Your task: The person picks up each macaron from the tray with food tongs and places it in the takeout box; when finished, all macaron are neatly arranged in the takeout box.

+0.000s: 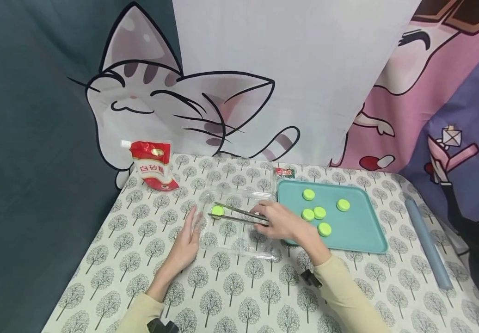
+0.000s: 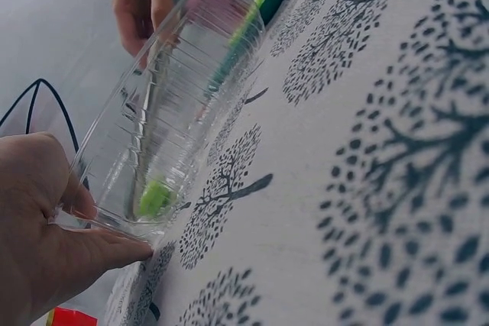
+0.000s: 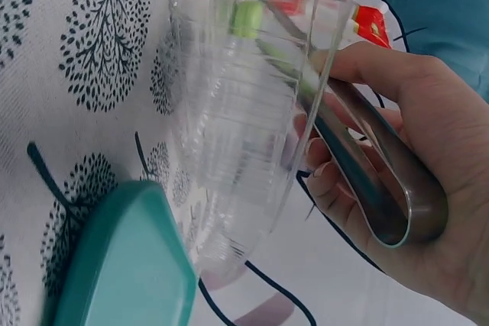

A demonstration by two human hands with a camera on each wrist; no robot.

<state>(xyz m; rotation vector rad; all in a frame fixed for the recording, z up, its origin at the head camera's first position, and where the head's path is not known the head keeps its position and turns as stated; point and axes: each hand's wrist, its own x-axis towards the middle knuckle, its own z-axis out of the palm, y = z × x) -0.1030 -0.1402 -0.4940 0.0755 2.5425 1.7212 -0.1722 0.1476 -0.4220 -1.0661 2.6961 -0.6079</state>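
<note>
A clear plastic box [image 1: 239, 243] with its lid [image 1: 239, 178] folded back lies in the middle of the table. My left hand [image 1: 186, 245] pinches its left wall between thumb and fingers, as the left wrist view shows. My right hand [image 1: 279, 219] holds metal tongs [image 3: 367, 166], reaching over the box's right wall. A single green macaron-like round [image 1: 217, 211] sits at the left of the box, beside the tong tips. The tips stand apart, and I cannot tell whether they touch it. Several similar green rounds [image 1: 343, 205] lie on the teal tray [image 1: 364, 231] to the right.
At the back left stands a red and white pouch [image 1: 153, 166] with a white cap. Behind the tray lies a small red and green packet [image 1: 285, 173]. A grey-blue rod [image 1: 428, 245] lies along the right side of the tree-patterned tablecloth [image 1: 231, 300].
</note>
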